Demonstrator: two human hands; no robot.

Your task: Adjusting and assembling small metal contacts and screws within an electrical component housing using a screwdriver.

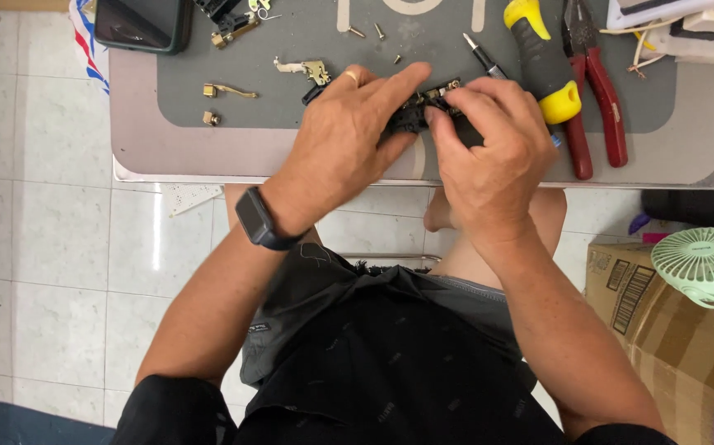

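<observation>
Both hands meet over the front of a small table [134,148] covered by a grey mat [291,91]. My left hand [348,132], with a ring and a dark wristwatch, and my right hand [489,140] together pinch a small black mechanical part [413,115] with brass-coloured bits on top. Most of the part is hidden by my fingers. Brass pieces [229,91] and loose screws [369,33] lie on the mat to the left and beyond.
A screwdriver with a black-and-yellow handle [542,58] and red-handled pliers [600,99] lie to the right. A dark phone [142,23] sits at the back left. A cardboard box [662,321] with a green fan [707,264] stands on the tiled floor at right.
</observation>
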